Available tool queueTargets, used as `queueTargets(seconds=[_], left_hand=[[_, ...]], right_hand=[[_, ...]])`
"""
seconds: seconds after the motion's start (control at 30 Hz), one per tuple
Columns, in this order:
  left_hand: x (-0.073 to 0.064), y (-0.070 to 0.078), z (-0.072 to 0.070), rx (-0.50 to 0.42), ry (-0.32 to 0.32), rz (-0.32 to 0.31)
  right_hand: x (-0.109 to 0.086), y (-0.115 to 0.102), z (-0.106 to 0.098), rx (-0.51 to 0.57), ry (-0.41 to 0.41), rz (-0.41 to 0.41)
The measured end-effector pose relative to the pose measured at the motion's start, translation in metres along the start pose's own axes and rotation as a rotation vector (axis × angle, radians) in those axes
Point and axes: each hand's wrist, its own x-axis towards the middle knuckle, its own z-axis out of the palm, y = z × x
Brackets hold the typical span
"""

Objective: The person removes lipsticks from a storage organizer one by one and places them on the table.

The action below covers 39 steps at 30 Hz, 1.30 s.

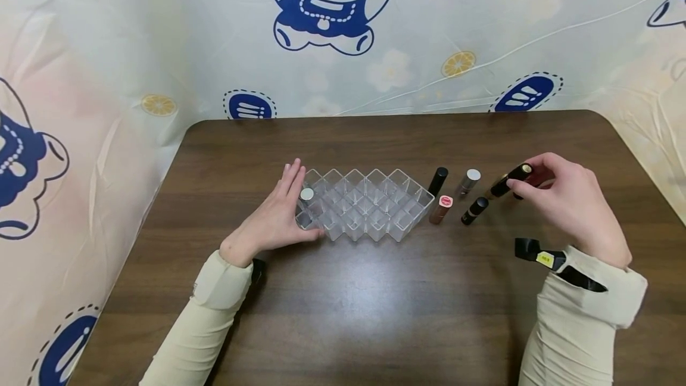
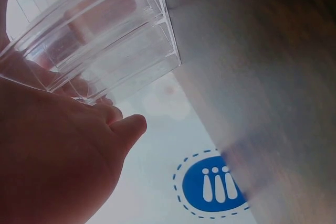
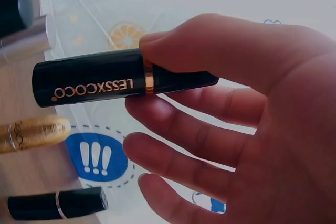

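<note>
A clear acrylic lipstick organizer (image 1: 370,204) with diamond-shaped compartments sits on the table. My left hand (image 1: 273,210) lies against its left end, fingers extended along the back and thumb along the front. A white-topped tube (image 1: 306,194) stands in a compartment beside that hand. In the left wrist view the organizer's clear walls (image 2: 131,51) rise over the hand. My right hand (image 1: 568,195) pinches a black lipstick (image 3: 89,80) with a gold band and "LESSXCOCO" lettering between thumb and fingers. The other fingers are loosely bent below it.
Right of the organizer stand a black tube (image 1: 438,181), a silver tube (image 1: 469,180), a red-topped brown tube (image 1: 441,209) and a banded black tube (image 1: 474,211). A gold tube (image 3: 39,134) shows in the right wrist view. A printed curtain (image 1: 187,40) surrounds the wooden table (image 1: 364,326).
</note>
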Motion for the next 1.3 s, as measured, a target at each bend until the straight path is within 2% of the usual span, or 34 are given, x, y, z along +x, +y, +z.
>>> queueTargets(seconds=[0.33, 1.3], left_hand=[[0.0, 0.0, 0.0, 0.004, 0.018, 0.01], [-0.001, 0.001, 0.0, -0.006, 0.007, 0.002]], right_hand=[[0.0, 0.01, -0.002, -0.043, -0.054, 0.046], [0.008, 0.028, 0.005, -0.082, -0.215, 0.039]])
